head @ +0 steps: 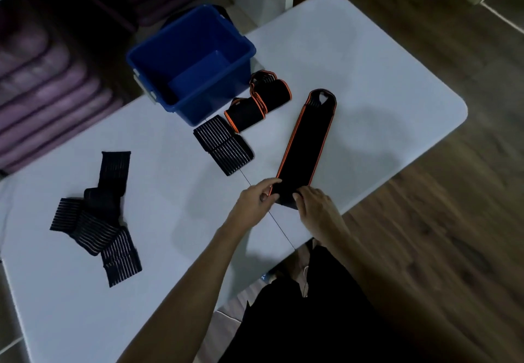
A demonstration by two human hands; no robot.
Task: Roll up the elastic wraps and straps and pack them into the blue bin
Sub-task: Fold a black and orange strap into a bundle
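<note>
A long black strap with orange edging (307, 138) lies flat on the white table (354, 73), running from my hands toward the far right. My left hand (256, 201) and my right hand (314, 206) both pinch its near end, which is folded over. The blue bin (195, 61) stands empty at the table's far edge. Two rolled orange-edged straps (259, 101) lie beside the bin. A striped black wrap (224, 145) lies folded in front of it. Loose striped wraps (99, 220) sprawl at the left.
The table's right edge runs close to my right hand, with wooden floor (439, 220) beyond. Purple folded mats (42, 93) are stacked on shelves behind the table at the left. A thin seam line crosses the table near my hands.
</note>
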